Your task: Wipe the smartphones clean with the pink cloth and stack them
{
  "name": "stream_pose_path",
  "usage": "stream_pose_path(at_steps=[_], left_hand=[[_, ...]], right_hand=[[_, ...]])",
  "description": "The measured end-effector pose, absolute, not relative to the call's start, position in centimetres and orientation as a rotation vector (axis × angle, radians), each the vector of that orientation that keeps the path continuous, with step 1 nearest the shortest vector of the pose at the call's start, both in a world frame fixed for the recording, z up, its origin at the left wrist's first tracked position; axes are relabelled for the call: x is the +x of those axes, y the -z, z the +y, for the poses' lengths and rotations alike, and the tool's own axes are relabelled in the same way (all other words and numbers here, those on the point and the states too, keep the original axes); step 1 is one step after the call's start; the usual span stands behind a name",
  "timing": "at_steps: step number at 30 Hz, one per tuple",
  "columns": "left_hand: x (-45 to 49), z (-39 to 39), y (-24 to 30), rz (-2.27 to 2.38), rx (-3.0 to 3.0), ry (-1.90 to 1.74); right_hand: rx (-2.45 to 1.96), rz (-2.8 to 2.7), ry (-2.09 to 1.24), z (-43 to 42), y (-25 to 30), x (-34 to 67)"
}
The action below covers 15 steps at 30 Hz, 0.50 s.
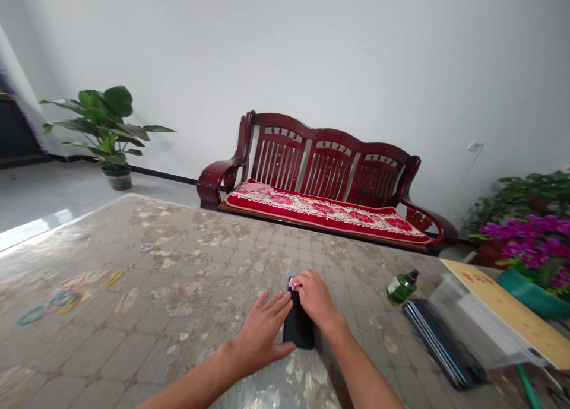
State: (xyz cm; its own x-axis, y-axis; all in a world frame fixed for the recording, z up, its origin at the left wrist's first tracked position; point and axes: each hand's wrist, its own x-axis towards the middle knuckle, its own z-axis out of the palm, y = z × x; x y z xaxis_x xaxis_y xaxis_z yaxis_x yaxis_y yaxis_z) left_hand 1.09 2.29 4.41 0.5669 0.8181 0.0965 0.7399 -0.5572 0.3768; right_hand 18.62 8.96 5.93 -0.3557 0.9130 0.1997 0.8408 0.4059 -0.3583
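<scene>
A dark phone [299, 330] lies flat on the patterned tablecloth in front of me. My left hand [265, 330] rests along its left side, fingers stretched out, the fingertips touching the edge and the thumb at the lower end. Over the phone's upper right part, my right hand [315, 299] pinches a small pink cloth [294, 284] against the surface near the top end. Part of the phone is hidden under my right hand.
Coloured bands [66, 299] lie on the tablecloth [178, 314] at left. To the right are a green bottle [402, 287], a stack of dark flat items [445, 343], a yellow board [512, 308] and a flower pot [534, 295]. Beyond stands a wooden bench [329, 165].
</scene>
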Motion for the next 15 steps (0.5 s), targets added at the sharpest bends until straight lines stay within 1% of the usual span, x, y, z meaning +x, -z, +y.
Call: stream_pose_path(at_steps=[5, 11, 15], left_hand=[[1.1, 2.2, -4.9, 1.298, 2.494, -0.314], [1.1, 2.1, -4.7, 1.270, 2.503, -0.414], [1.1, 2.0, -4.7, 1.277, 2.498, -0.412]], right_hand=[[-1.682, -2.251, -0.202, 10.2, -6.1, 18.4], [-1.545, -2.363, -0.266, 10.5, -6.1, 17.7], [-1.605, -2.304, -0.241, 10.6, -6.3, 17.9]])
